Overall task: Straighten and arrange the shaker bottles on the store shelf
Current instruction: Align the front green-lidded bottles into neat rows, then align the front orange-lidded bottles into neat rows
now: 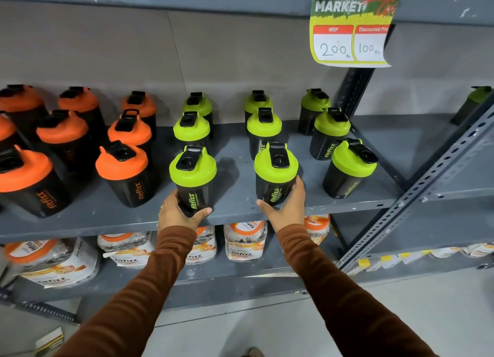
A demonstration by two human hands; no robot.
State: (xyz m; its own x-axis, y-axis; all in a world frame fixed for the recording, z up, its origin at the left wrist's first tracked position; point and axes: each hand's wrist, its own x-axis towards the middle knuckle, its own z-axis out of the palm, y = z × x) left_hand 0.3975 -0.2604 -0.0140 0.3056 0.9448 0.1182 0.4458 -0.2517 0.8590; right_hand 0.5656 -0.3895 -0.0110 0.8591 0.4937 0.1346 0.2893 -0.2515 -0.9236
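Hands (178, 214) (286, 207) gripping two green-lidded shakers (193, 179) (275, 173), lids closed

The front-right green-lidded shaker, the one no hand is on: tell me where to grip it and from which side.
Grip the front-right green-lidded shaker around its black body below the lid, coming from the shelf's open front. The lid flares wider than the tapering body and carries a flip cap, so it probably gives a poorer hold. The right hand, now on the neighbouring front-middle shaker, is nearest.
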